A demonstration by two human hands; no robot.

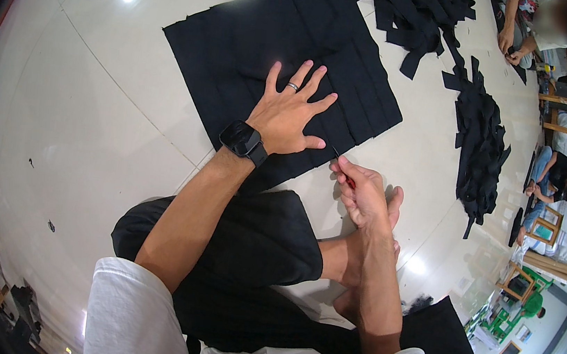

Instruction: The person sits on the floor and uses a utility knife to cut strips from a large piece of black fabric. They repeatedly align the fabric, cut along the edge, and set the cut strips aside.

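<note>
A large piece of black cloth (298, 46), made of layered or pleated panels, lies on the floor before me. My left hand (289, 118) rests flat on its near part with the fingers spread, a ring on one finger and a black watch (244, 142) on the wrist. At the cloth's near right edge, my right hand (367, 195) is closed round a small red-handled tool (351, 182). The tool's thin dark tip meets the cloth edge near my left thumb. Its exact kind is hidden by my fingers.
Black cloth strips (420, 21) lie heaped beyond the cloth, and another long pile of strips (479, 143) is to the right. My crossed legs in black trousers (255, 244) are close below. Another person's hands (511, 49) work at the upper right; more people sit farther right.
</note>
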